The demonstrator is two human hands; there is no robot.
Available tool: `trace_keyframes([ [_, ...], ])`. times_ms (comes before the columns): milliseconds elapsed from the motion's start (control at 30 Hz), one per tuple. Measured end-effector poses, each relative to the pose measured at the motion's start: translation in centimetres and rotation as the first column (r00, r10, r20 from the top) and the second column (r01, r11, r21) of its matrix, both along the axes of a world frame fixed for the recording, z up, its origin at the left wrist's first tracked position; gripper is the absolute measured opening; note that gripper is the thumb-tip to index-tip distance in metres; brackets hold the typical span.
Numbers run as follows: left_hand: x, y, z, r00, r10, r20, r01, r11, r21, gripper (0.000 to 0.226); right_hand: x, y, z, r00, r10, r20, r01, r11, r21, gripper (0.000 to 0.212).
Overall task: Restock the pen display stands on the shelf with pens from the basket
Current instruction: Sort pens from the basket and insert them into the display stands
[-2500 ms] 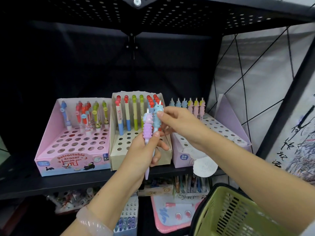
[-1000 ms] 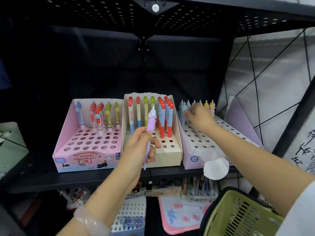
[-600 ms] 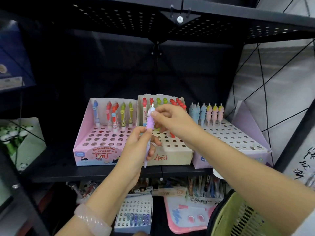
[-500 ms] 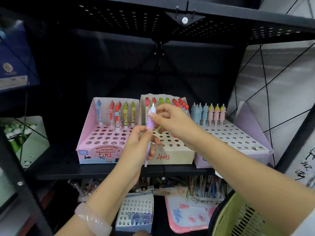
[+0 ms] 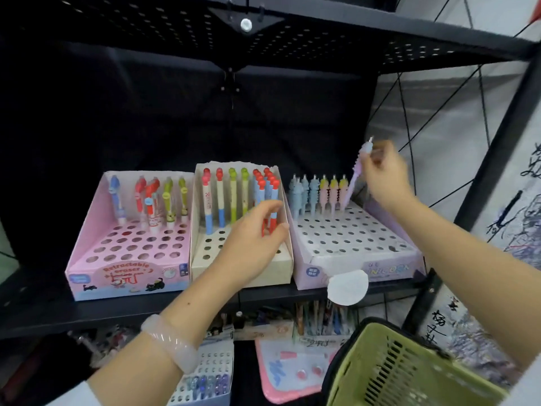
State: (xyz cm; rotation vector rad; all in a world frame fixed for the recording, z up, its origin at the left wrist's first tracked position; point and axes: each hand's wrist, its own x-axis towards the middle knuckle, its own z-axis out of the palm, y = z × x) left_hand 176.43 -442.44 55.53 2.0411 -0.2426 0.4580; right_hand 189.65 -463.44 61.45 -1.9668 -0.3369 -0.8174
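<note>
My right hand pinches the top of a purple pen, whose tip points down at the back row of the lilac display stand, beside several blue and pink pens standing there. In front of the beige middle stand hovers my left hand, fingers relaxed and holding nothing. A pink stand with several pens sits on the left of the black shelf. The green basket hangs at the lower right.
A perforated black shelf hangs close overhead. A black upright post and a wire side panel stand to the right. A round white tag dangles from the lilac stand. The shelf below holds more pen boxes and a pink board.
My right hand took the purple pen from my left hand and carried it right to the lilac stand's back row. My left hand now holds nothing. Earlier the right hand placed a blue pen there.
</note>
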Motion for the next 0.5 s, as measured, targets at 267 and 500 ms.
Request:
trace_keyframes([
  [267,2.0,-2.4,-0.4,1.0,-0.012,0.023,0.008,0.988,0.152,0.038,5.8,-3.8,-1.9,0.993,-0.065,-0.095,0.059,0.996,-0.072,0.02],
  [500,2.8,-2.3,-0.6,0.999,-0.033,0.01,0.031,0.988,0.154,0.031,7.5,-3.0,-3.7,0.982,-0.125,-0.143,0.073,0.944,-0.323,0.021],
])
